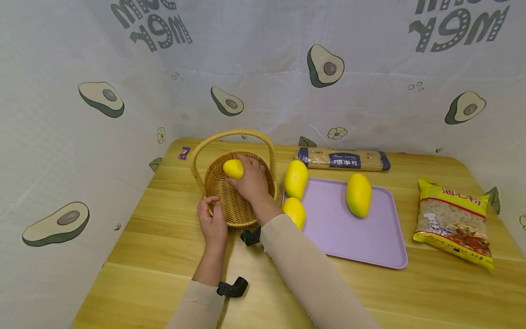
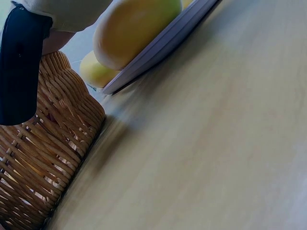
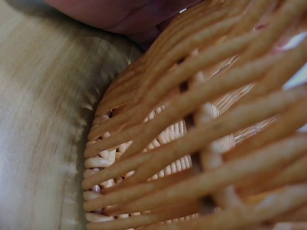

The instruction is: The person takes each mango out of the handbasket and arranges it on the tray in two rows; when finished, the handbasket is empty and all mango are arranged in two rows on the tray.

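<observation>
A yellow mango (image 1: 233, 168) is inside the wicker basket (image 1: 236, 225), near its far wall, with my right hand (image 1: 251, 179) gripping it from the right. The right fingers' far ends are partly hidden behind the fruit. My left hand (image 1: 212, 222) holds the basket's near left rim, thumb and fingers bent over it. The basket stands upright on the table, its arched handle raised. The right wrist view shows the woven wall (image 3: 192, 139) close up. In the left wrist view the basket side (image 2: 53, 139) stands beside the tray and a mango (image 2: 139, 31).
Right of the basket, a lilac tray (image 1: 349, 237) bears a mango (image 1: 359, 195); two more mangoes (image 1: 296, 179) lie at its left edge. Behind it is a spaghetti pack (image 1: 345, 159). A yellow food bag (image 1: 454, 224) lies far right, a small purple-wrapped candy (image 1: 184, 152) back left.
</observation>
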`<act>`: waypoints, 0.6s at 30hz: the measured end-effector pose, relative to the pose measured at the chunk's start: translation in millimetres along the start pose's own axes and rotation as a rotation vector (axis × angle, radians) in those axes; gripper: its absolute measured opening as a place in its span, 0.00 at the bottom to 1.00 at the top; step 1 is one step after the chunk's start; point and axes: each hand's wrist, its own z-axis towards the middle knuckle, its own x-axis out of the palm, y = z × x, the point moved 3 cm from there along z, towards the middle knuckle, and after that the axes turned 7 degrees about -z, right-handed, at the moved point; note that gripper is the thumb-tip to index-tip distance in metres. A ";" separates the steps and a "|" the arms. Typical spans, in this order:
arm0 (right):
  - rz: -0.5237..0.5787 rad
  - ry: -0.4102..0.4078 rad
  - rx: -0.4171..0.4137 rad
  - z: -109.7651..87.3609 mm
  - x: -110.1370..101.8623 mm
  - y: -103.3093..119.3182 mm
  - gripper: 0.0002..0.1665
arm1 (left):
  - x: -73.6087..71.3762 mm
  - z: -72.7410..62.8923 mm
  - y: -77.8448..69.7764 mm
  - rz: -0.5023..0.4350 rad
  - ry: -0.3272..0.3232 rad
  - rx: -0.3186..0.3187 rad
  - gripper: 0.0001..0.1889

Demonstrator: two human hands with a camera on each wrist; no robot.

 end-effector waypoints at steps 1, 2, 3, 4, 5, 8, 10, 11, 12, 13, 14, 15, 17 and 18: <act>-0.003 0.001 0.002 0.0 0.1 0.0 0.47 | 0.0 0.0 -0.1 -0.001 0.000 0.002 0.11; -0.003 0.001 0.005 0.0 0.2 -0.1 0.46 | 0.0 0.0 0.0 -0.002 0.000 0.003 0.11; -0.005 0.004 0.009 -0.2 0.3 -0.2 0.46 | -0.1 0.0 0.1 -0.002 0.001 0.005 0.11; -0.007 0.006 0.010 -0.1 0.5 -0.2 0.46 | -0.1 0.0 0.1 -0.004 0.001 0.006 0.11; -0.010 0.010 0.010 0.0 0.7 -0.3 0.45 | -0.1 -0.1 0.1 -0.005 0.001 0.007 0.11; -0.019 0.029 0.015 -0.5 1.2 -0.5 0.44 | -0.2 -0.3 0.2 -0.006 0.001 0.009 0.11; -0.024 0.047 0.020 -0.9 1.6 -0.7 0.43 | -0.2 -0.4 0.3 -0.005 0.002 0.011 0.11; -0.025 0.053 0.024 -1.1 1.7 -0.8 0.42 | -0.2 -0.6 0.4 -0.004 0.002 0.010 0.11; -0.023 0.057 0.027 -1.3 1.8 -0.9 0.42 | -0.1 -0.7 0.5 -0.003 0.003 0.010 0.11; -0.020 0.059 0.029 -1.4 1.7 -0.9 0.41 | -0.1 -0.8 0.6 -0.002 0.003 0.009 0.11; -0.018 0.060 0.030 -1.6 1.7 -0.8 0.41 | 0.0 -1.0 0.5 -0.002 0.004 0.008 0.11; -0.015 0.059 0.031 -1.6 1.7 -0.9 0.41 | 0.1 -1.2 0.5 -0.002 0.005 0.009 0.11; -0.010 0.054 0.029 -1.6 1.8 -0.7 0.41 | 0.1 -1.7 0.1 -0.001 0.005 0.006 0.11; -0.007 0.050 0.027 -1.8 1.7 -0.7 0.41 | 0.1 -2.0 -0.2 0.000 0.005 0.006 0.11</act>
